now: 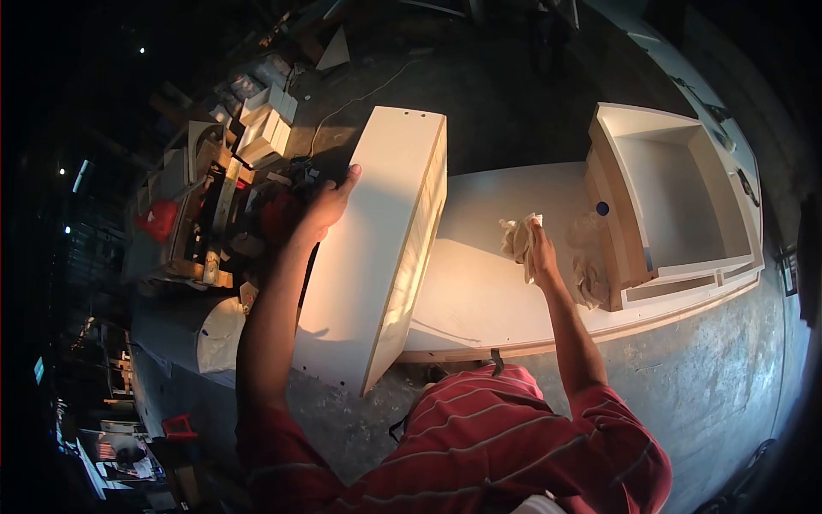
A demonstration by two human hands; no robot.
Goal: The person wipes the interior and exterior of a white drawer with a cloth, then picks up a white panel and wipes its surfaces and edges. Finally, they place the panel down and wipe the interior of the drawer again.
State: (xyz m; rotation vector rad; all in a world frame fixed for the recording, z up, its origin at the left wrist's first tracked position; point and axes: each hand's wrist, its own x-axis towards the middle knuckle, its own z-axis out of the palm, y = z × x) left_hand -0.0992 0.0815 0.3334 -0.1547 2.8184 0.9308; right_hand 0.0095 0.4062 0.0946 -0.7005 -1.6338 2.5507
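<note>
Cream cloth [516,238], soft, likely light, best bunched in the palm, is right of the stiff white box [377,201], right hand [542,255] grip closed on it; left hand [329,208] at box's left edge, grip closure unclear.

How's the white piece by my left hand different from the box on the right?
The white piece turns a flat, unbroken-looking broad face up, while the box shows its hollow inside. The white piece has your left hand at its edge; the box has no hand on it. Both combine white surfaces with wood-toned sides.
</note>
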